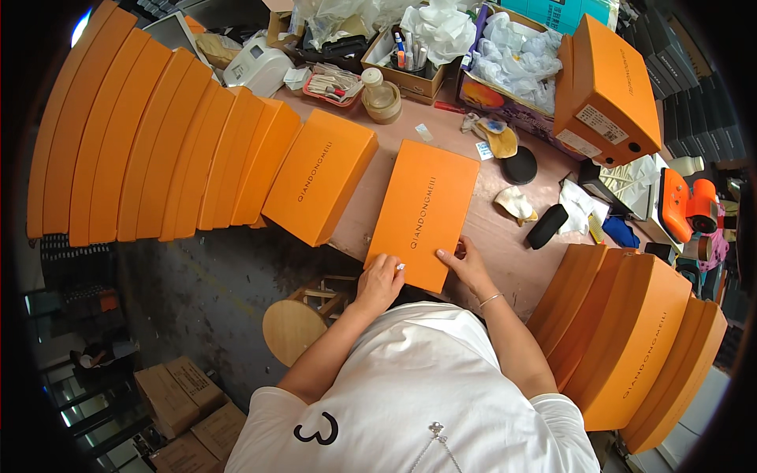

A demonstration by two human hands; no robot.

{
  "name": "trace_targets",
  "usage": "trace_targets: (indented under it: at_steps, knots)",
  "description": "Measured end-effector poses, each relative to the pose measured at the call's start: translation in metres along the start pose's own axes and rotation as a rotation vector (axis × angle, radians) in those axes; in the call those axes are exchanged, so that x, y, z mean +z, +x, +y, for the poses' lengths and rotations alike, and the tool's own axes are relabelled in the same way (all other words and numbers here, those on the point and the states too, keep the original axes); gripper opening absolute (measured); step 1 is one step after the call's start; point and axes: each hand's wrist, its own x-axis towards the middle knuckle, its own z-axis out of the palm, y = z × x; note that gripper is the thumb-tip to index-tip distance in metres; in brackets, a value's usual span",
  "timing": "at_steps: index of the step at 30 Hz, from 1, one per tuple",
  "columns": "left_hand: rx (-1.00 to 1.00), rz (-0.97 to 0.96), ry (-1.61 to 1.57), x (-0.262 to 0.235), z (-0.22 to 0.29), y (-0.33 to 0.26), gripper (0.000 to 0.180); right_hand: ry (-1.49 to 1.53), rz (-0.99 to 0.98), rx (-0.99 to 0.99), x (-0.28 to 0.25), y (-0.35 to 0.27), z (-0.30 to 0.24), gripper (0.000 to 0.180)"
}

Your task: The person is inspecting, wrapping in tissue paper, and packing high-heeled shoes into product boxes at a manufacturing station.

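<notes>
An orange lidded shoebox (424, 206) lies lengthwise in front of me on the pink tabletop (356, 206), its lid on. At its near left corner my left hand (380, 279) is closed, fingers curled over the edge. A tiny white thing shows at those fingers; I cannot tell whether it is a ring or a scrap. My right hand (468, 266) grips the near right edge, thumb on the lid and the other fingers down the side, partly hidden. Just left of this box, another orange box (322, 175) begins a long row of orange boxes (150, 142).
More orange boxes (631, 339) stand at my right, and a stacked pair (607, 91) at the far right. A black round pad (519, 165), cloths, a pen box (410, 67) and a tape dispenser (690, 205) surround the work area. A wooden stool (293, 331) stands below left.
</notes>
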Motion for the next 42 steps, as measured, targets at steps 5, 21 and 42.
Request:
trace_targets:
  at_steps: [5,21,42]
  knots:
    - [0.078,-0.017,0.064,0.004,-0.003,0.002,0.011,-0.033,0.003,0.005,0.000,0.000,-0.002,0.073]
    - [-0.437,0.089,-0.964,-0.013,-0.047,0.015,0.008,0.038,-0.026,0.053,-0.001,-0.008,-0.007,0.069]
    - [-1.050,0.096,-0.810,0.002,-0.242,-0.202,0.021,-0.078,0.471,-0.391,-0.097,0.094,-0.092,0.023]
